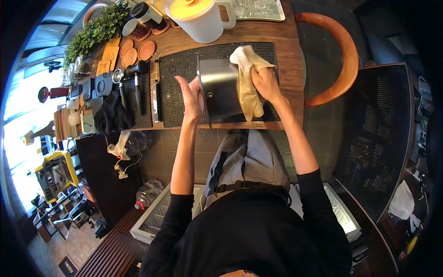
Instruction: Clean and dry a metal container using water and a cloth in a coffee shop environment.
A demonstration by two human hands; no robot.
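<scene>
A brushed stainless-steel container with a small round hole in its side is tipped on its side above a black rubber bar mat. My left hand supports it at the flanged left end; the thumb sticks out and the other fingers are partly hidden behind the flange. In my right hand is a bunched cream cloth, pressed against the container's right end. Folds of this cloth hang down over the container's edge. The inside of the container cannot be seen.
Beyond the mat stands a white pitcher with a yellow lid, beside a tray of glasses. At left lie a thermometer-like tool, a portafilter, a black cloth and round coasters. A wooden chair adjoins the table's right side.
</scene>
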